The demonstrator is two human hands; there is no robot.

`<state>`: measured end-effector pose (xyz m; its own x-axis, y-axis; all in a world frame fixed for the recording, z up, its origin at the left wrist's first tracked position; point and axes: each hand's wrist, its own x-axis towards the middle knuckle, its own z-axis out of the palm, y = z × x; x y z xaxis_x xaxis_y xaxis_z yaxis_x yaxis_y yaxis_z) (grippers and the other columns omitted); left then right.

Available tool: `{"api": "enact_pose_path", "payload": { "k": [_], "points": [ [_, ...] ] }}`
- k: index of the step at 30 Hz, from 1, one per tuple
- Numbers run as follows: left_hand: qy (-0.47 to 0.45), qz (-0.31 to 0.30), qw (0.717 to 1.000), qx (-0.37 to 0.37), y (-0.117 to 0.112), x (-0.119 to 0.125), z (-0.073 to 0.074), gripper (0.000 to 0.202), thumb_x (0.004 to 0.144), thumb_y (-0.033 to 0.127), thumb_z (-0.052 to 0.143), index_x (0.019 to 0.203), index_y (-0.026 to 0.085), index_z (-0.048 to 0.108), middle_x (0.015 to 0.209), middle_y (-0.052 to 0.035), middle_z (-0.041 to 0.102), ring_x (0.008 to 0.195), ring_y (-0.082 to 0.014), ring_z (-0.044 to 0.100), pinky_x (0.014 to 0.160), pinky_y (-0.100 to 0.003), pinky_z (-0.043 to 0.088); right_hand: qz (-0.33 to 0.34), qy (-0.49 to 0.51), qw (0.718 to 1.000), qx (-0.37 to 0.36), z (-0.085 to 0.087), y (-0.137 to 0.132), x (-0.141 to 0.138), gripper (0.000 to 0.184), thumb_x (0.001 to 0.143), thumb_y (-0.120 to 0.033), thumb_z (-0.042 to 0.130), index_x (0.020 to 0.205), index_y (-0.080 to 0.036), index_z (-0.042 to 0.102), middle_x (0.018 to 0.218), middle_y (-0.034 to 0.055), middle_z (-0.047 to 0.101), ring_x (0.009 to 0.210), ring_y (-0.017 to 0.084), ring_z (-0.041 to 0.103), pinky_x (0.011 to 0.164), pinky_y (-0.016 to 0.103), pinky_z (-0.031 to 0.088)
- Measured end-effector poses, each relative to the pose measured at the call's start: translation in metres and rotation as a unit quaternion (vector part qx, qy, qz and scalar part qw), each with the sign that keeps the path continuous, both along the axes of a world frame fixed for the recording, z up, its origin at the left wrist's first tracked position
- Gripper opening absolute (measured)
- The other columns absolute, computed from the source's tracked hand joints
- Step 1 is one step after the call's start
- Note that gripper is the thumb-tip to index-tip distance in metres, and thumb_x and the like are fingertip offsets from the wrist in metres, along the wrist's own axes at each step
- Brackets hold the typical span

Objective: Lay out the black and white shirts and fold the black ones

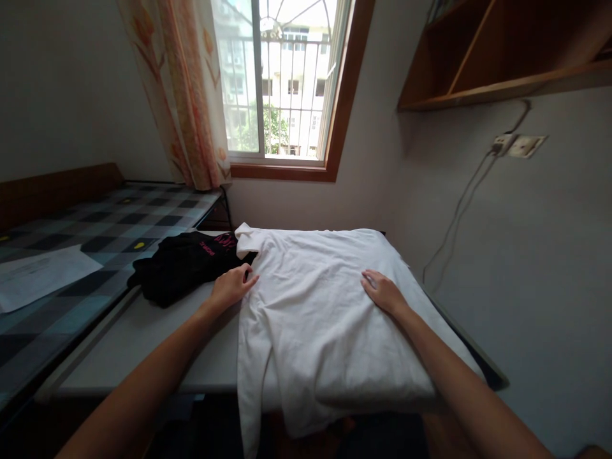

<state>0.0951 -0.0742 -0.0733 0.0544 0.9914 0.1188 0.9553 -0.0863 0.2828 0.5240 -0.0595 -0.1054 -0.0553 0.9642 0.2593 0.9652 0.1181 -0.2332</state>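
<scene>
A white long-sleeved shirt [306, 306] lies spread over the table [115, 357], with wrinkles across its middle. One sleeve and the lower hem hang over the near edge. At the shirt's left edge is my left hand [234, 285], its fingers curled; whether they pinch the cloth is hard to make out. My right hand [382, 292] rests flat on the right part of the shirt, fingers stretched out. A black garment [186, 261] with pink lettering lies bunched just beyond my left hand, touching the shirt's collar side.
A bed [157, 204] with a checked cover stands at the left, papers [43, 274] lying on it. The window [287, 95] and curtain [186, 95] are behind. On the right wall are a wooden shelf [459, 89] and a socket with a hanging cable [459, 210].
</scene>
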Motion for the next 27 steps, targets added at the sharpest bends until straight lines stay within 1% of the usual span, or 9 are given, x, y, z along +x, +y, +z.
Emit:
{"api": "enact_pose_path", "payload": {
  "k": [3, 5, 7, 11, 15, 19, 21, 23, 27],
  "points": [
    [0.032, 0.018, 0.999, -0.018, 0.000, -0.001, 0.002, 0.033, 0.088, 0.051, 0.048, 0.103, 0.024, 0.059, 0.087, -0.0069, 0.070, 0.078, -0.0250, 0.067, 0.063, -0.028, 0.041, -0.092, -0.039, 0.995, 0.004, 0.016, -0.023, 0.024, 0.034, 0.091, -0.032, 0.047, 0.115, -0.017, 0.065, 0.118, 0.0103, 0.066, 0.105, 0.023, 0.063, 0.090, 0.032, 0.046],
    [0.045, 0.037, 0.998, -0.020, 0.003, -0.003, 0.001, 0.034, 0.088, 0.052, 0.047, 0.101, 0.022, 0.060, 0.092, -0.0100, 0.071, 0.083, -0.0275, 0.067, 0.066, -0.030, 0.044, -0.171, -0.094, 0.981, -0.012, 0.029, -0.039, 0.042, 0.032, 0.091, -0.035, 0.047, 0.110, -0.018, 0.067, 0.111, 0.0115, 0.068, 0.095, 0.025, 0.065, 0.080, 0.034, 0.048],
    [0.045, 0.051, 0.997, -0.024, 0.006, -0.005, -0.002, 0.037, 0.087, 0.054, 0.047, 0.097, 0.021, 0.060, 0.093, -0.0120, 0.071, 0.087, -0.0291, 0.067, 0.068, -0.031, 0.045, -0.218, -0.152, 0.963, -0.049, 0.040, -0.052, 0.059, 0.033, 0.091, -0.039, 0.047, 0.100, -0.017, 0.069, 0.103, 0.0137, 0.069, 0.090, 0.028, 0.066, 0.073, 0.036, 0.047],
    [0.032, 0.059, 0.997, -0.036, 0.010, -0.008, -0.006, 0.043, 0.085, 0.060, 0.046, 0.089, 0.021, 0.061, 0.091, -0.0121, 0.071, 0.086, -0.0298, 0.067, 0.067, -0.031, 0.045, -0.219, -0.193, 0.949, -0.120, 0.044, -0.071, 0.080, 0.038, 0.089, -0.048, 0.048, 0.084, -0.018, 0.071, 0.096, 0.0145, 0.070, 0.089, 0.029, 0.066, 0.070, 0.037, 0.046],
    [0.028, 0.044, 0.998, -0.038, 0.009, -0.007, -0.007, 0.041, 0.083, 0.061, 0.048, 0.083, 0.022, 0.061, 0.090, -0.0094, 0.071, 0.085, -0.0280, 0.067, 0.066, -0.029, 0.044, -0.212, -0.179, 0.954, -0.115, 0.036, -0.079, 0.084, 0.036, 0.088, -0.048, 0.050, 0.086, -0.019, 0.071, 0.100, 0.0136, 0.069, 0.092, 0.029, 0.066, 0.070, 0.036, 0.046],
    [-0.003, 0.021, 1.000, -0.023, 0.008, -0.007, -0.008, 0.031, 0.085, 0.051, 0.049, 0.079, 0.022, 0.059, 0.086, -0.0064, 0.069, 0.081, -0.0248, 0.066, 0.064, -0.028, 0.042, -0.245, -0.161, 0.948, -0.126, 0.034, -0.079, 0.082, 0.036, 0.090, -0.044, 0.047, 0.090, -0.017, 0.071, 0.100, 0.0152, 0.070, 0.093, 0.029, 0.067, 0.069, 0.035, 0.047],
    [-0.058, 0.007, 0.998, 0.005, 0.011, -0.007, -0.010, 0.027, 0.086, 0.047, 0.048, 0.080, 0.022, 0.058, 0.082, -0.0053, 0.068, 0.077, -0.0231, 0.064, 0.063, -0.028, 0.042, -0.259, -0.161, 0.943, -0.133, 0.034, -0.078, 0.081, 0.036, 0.092, -0.041, 0.045, 0.092, -0.016, 0.071, 0.102, 0.0163, 0.069, 0.094, 0.029, 0.067, 0.070, 0.035, 0.047],
    [-0.164, -0.012, 0.986, 0.028, 0.015, -0.007, -0.012, 0.027, 0.088, 0.046, 0.045, 0.082, 0.021, 0.055, 0.077, -0.0039, 0.065, 0.072, -0.0204, 0.062, 0.062, -0.027, 0.043, -0.260, -0.162, 0.943, -0.128, 0.034, -0.077, 0.079, 0.034, 0.092, -0.038, 0.045, 0.094, -0.016, 0.070, 0.104, 0.0162, 0.069, 0.095, 0.029, 0.066, 0.070, 0.035, 0.047],
    [-0.376, -0.011, 0.926, -0.026, 0.021, -0.004, -0.017, 0.036, 0.087, 0.052, 0.044, 0.097, 0.018, 0.052, 0.077, -0.0025, 0.060, 0.062, -0.0159, 0.057, 0.055, -0.025, 0.044, -0.247, -0.157, 0.951, -0.098, 0.033, -0.077, 0.074, 0.028, 0.092, -0.033, 0.045, 0.094, -0.018, 0.069, 0.104, 0.0137, 0.068, 0.090, 0.025, 0.067, 0.068, 0.032, 0.045]
  ]
}}
